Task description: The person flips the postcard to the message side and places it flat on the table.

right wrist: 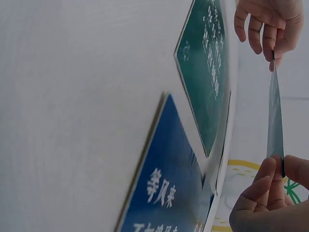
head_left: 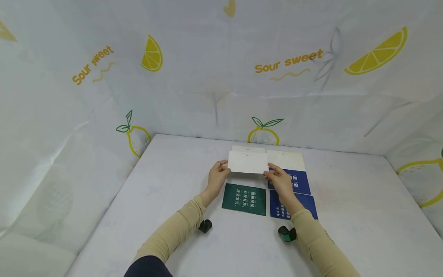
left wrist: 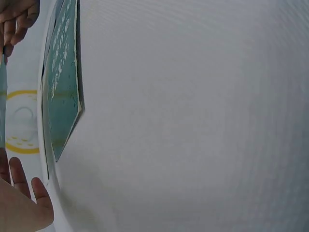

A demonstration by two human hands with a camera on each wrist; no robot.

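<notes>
Both hands hold a white-faced card [head_left: 247,162] up above the table by its two short edges. My left hand [head_left: 217,177] pinches its left edge, and my right hand [head_left: 279,181] pinches the right one between thumb and fingers. In the right wrist view the card [right wrist: 275,116] appears nearly edge-on, its underside greenish. Below it on the table lies a dark green card [head_left: 243,199] with white lettering. Two blue lettered cards, an upper one [head_left: 302,181] and a lower one [head_left: 304,204], lie to the right, partly hidden by my right hand and forearm.
Behind the held card lie a white card [head_left: 238,147], mostly covered in this view, and a cream card [head_left: 288,158] at the right. The white table [head_left: 166,173] meets a lemon-printed sheet [head_left: 207,69] at its back. Small black devices [head_left: 205,226] show beside both forearms.
</notes>
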